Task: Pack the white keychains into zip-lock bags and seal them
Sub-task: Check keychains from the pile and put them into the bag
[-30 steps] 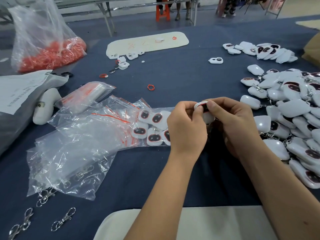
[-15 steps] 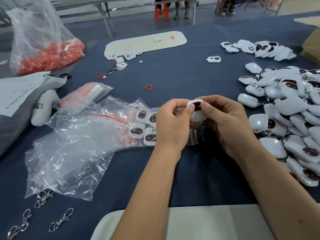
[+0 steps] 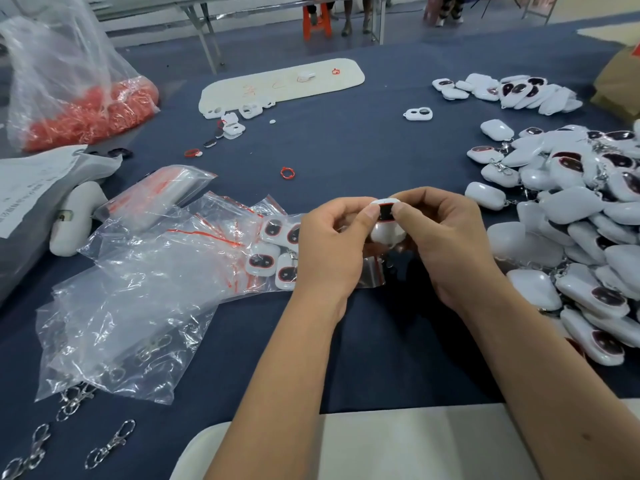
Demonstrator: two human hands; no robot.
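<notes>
Pinching 1 white keychain (image 3: 386, 223) between both thumbs, the left hand (image 3: 332, 247) and right hand (image 3: 446, 244) hold it above a small bag (image 3: 372, 271). It may slip if the grip loosens, missing the bag mouth.
</notes>
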